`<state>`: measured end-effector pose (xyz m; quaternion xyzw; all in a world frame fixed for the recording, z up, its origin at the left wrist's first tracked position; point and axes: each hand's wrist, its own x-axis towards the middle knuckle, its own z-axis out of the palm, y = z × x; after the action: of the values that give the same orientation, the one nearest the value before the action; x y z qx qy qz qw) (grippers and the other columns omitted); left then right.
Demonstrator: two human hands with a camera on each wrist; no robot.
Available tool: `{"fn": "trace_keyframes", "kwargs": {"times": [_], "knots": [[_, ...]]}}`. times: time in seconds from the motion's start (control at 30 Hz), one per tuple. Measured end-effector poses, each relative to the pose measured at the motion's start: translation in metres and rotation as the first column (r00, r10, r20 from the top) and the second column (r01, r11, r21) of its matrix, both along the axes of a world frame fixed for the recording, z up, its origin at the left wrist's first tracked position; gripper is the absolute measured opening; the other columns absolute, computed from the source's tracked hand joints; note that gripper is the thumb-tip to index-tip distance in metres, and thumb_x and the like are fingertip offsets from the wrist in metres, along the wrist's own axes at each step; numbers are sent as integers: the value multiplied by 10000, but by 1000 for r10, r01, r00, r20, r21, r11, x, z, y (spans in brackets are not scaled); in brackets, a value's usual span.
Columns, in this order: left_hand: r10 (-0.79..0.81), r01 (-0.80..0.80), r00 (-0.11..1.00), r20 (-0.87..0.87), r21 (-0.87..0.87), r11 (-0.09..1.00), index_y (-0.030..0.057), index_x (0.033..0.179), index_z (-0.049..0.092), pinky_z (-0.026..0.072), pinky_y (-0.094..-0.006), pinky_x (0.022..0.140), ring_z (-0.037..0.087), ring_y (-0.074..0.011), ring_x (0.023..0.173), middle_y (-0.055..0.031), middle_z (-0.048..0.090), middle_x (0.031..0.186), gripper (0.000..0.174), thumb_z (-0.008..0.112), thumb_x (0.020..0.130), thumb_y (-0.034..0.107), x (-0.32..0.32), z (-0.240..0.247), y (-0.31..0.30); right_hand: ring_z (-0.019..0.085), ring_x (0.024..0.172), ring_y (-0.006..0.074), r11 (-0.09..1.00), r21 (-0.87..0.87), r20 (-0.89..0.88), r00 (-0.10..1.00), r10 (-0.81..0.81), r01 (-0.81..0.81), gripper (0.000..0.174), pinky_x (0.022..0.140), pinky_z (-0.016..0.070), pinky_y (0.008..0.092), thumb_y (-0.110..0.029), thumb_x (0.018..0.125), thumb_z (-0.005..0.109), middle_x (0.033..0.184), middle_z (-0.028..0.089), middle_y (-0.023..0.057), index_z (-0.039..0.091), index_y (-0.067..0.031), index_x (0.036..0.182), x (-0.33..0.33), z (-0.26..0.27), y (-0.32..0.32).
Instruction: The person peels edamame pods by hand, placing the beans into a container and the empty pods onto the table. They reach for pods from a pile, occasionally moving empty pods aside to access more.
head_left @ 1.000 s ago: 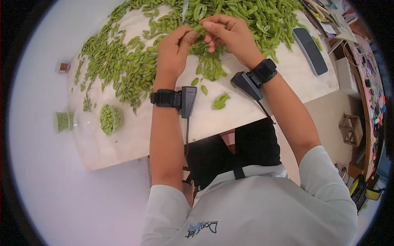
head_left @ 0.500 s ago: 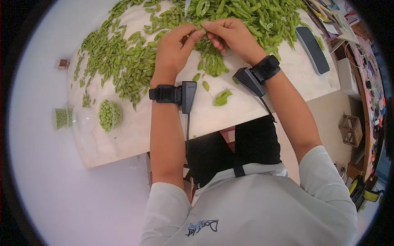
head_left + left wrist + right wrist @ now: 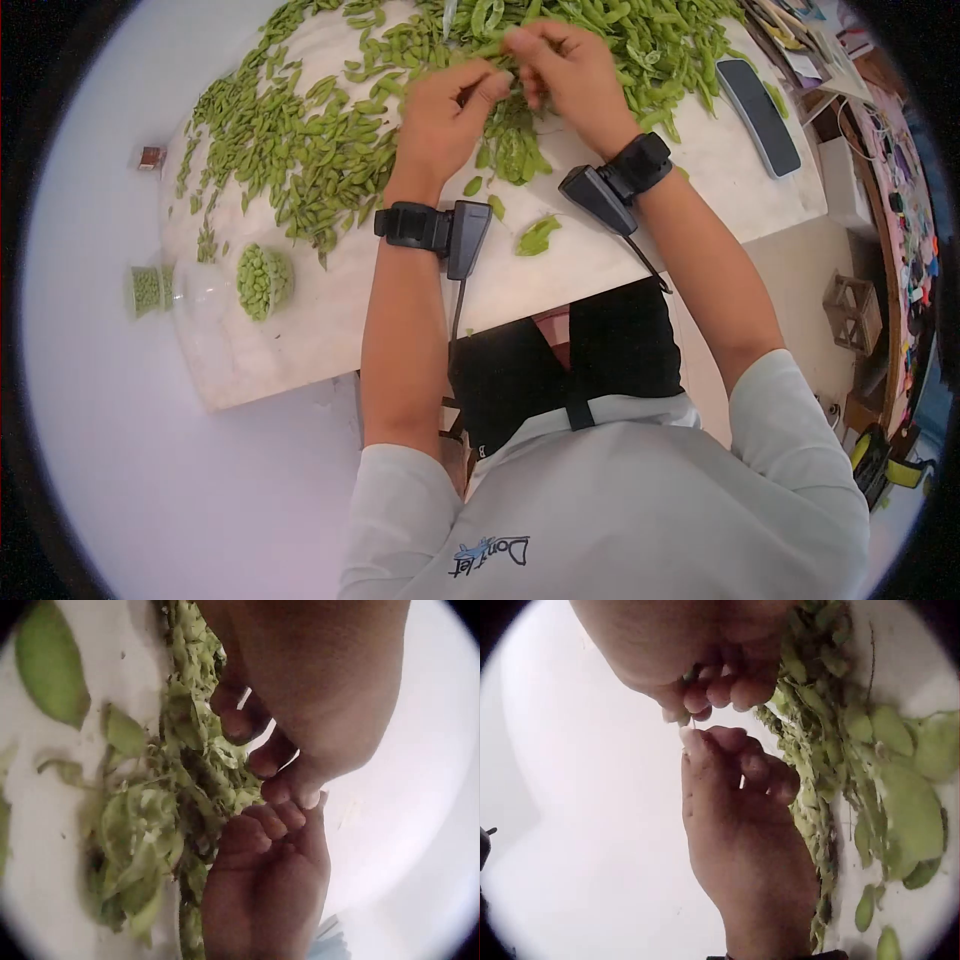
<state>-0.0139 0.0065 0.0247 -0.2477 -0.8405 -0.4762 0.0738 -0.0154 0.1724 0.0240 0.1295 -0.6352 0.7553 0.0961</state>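
Note:
In the head view my left hand [image 3: 442, 120] is over the pods, its thumb and fingers bent together at the tips. My right hand [image 3: 575, 85] faces it, thumb against the index finger. The fingertips of both hands meet in the right wrist view, with a small green bean pod [image 3: 681, 718] pinched between them, mostly hidden. More green shows inside the right hand's curled fingers. Whole green pods [image 3: 320, 170] spread to the left of the hands. Below them sits a small heap of split pods [image 3: 515, 155], and a larger heap of pods [image 3: 650, 50] lies behind the right hand.
A clear tub of shelled green beans [image 3: 263, 283] stands at the left of the pale tabletop [image 3: 330, 330]. A phone [image 3: 758, 118] lies at the right. Loose pods [image 3: 538, 235] rest near the front edge. Black cameras are strapped to both wrists.
Both hands stay close together over the pods. Since half a second ago the left hand has shifted slightly right, and the right hand has risen a little toward the far side.

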Motion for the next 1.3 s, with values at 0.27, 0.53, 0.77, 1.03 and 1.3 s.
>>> {"fn": "trace_keyframes", "kwargs": {"times": [0.27, 0.53, 0.77, 1.03, 1.3], "knots": [[83, -102, 968, -239, -68, 993, 92, 1030, 651, 419, -255, 619, 506, -117, 702, -24, 616, 886, 237, 676, 805, 161, -2, -1, -2, 362, 446, 59, 994, -84, 158, 984, 78, -65, 361, 403, 296, 236, -295, 966, 478, 560, 453, -27, 514, -69, 685, 8, 22, 7], [-37, 28, 999, 16, 394, 919, 50, 1031, 636, 437, -241, 709, 538, -100, 763, -1, 623, 880, 218, 664, 839, 149, -2, 4, 2, 439, 491, 35, 980, 108, 53, 986, 159, -164, 375, 455, 362, 192, -386, 923, 543, 590, 492, -37, 641, -37, 825, 1, 0, 3], [-60, -57, 982, 176, 591, 805, 18, 899, 615, 437, -259, 705, 546, -110, 768, -50, 621, 859, 140, 577, 904, 153, -8, -6, -1, 433, 493, 29, 952, 176, 64, 968, 243, -251, 352, 458, 360, 185, -357, 932, 534, 593, 493, -48, 651, -43, 822, 5, 1, -3], [-373, 37, 893, 251, 786, 617, 33, 873, 589, 438, -290, 716, 537, -136, 768, -43, 591, 834, 128, 524, 916, 135, -12, -11, -12, 407, 484, 43, 893, 139, 101, 903, 418, -428, 323, 452, 341, 201, -310, 930, 548, 568, 443, -54, 675, -14, 906, 2, -5, -3], [-470, 60, 832, 296, 793, 606, 37, 813, 585, 461, -290, 680, 575, -158, 689, -39, 585, 762, 131, 545, 900, 126, -13, -9, -16, 403, 473, 46, 822, 110, 186, 824, 536, -559, 376, 451, 339, 200, -357, 914, 568, 587, 484, -43, 679, 2, 934, 1, -4, 4]]}}
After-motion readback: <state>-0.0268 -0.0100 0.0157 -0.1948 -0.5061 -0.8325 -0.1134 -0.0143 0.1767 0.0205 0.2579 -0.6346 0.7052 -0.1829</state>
